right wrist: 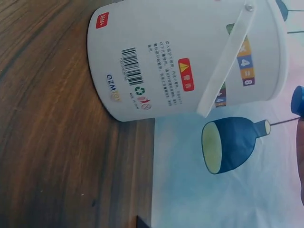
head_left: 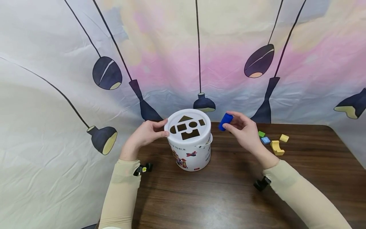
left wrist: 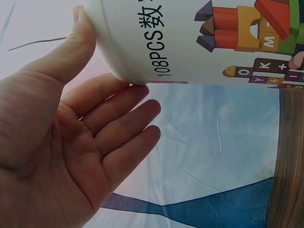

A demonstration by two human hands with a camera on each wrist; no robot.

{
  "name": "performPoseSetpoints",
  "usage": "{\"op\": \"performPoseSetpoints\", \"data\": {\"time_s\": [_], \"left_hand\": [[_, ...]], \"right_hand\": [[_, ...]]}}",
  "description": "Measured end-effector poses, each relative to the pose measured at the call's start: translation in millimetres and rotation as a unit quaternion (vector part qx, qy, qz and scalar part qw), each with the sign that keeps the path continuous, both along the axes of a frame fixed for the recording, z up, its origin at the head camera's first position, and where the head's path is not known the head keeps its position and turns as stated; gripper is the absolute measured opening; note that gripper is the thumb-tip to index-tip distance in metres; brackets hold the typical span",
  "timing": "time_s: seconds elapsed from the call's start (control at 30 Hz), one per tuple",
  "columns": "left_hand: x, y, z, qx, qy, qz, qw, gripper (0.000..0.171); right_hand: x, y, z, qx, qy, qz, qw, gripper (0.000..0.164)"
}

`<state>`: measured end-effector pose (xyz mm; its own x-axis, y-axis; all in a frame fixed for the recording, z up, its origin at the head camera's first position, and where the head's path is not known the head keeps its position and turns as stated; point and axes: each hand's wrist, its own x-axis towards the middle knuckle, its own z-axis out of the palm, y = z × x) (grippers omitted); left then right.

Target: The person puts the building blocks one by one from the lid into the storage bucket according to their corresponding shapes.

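A white bucket (head_left: 192, 156) stands upright on the table, its white lid (head_left: 198, 115) cut with several shaped holes. At the left side of the lid, my left hand (head_left: 145, 133) touches the rim with thumb and fingertips. In the left wrist view the left hand (left wrist: 71, 128) has its fingers extended, the lower ones off the bucket. To the right of the lid, raised above the table, my right hand (head_left: 243, 128) pinches a blue cylinder block (head_left: 225, 122), held tilted and apart from the bucket. The right wrist view shows only a bit of the blue block (right wrist: 298, 101) at its edge.
On the dark wooden table (head_left: 217, 194), right of the right hand, lie a green block (head_left: 261, 134), a light blue block (head_left: 265, 140), a small yellow block (head_left: 284, 138) and a yellow arch block (head_left: 276, 148). The bucket's handle (head_left: 206, 143) hangs down its right side. A lamp-patterned cloth (head_left: 171, 47) hangs behind.
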<state>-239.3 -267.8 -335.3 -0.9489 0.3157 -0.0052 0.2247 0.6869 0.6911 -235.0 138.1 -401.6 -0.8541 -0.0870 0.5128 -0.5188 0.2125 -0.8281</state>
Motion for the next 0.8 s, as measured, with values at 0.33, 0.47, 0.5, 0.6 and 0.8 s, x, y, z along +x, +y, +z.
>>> {"op": "performPoseSetpoints", "data": {"time_s": [0.33, 0.47, 0.5, 0.6, 0.8], "left_hand": [[-0.4, 1, 0.1, -0.003, 0.001, 0.001, 1.0000, 0.069], [-0.3, 0, -0.3, 0.000, 0.002, -0.003, 1.0000, 0.068], [-0.5, 0, -0.6, 0.001, 0.002, -0.004, 1.0000, 0.068], [0.1, 0, -0.4, 0.004, 0.002, -0.005, 1.0000, 0.068], [0.3, 0, -1.0, 0.003, 0.002, -0.003, 1.0000, 0.068]], "right_hand": [[-1.2, -10, 16.6, 0.003, 0.028, 0.010, 1.000, 0.048], [0.4, -18, 22.8, -0.016, 0.035, 0.022, 0.999, 0.048], [0.9, -20, 24.4, -0.021, 0.036, 0.026, 0.999, 0.047], [2.7, -26, 29.9, -0.030, 0.040, 0.038, 0.998, 0.047], [4.0, -37, 35.5, -0.040, 0.047, 0.056, 0.997, 0.047]]}}
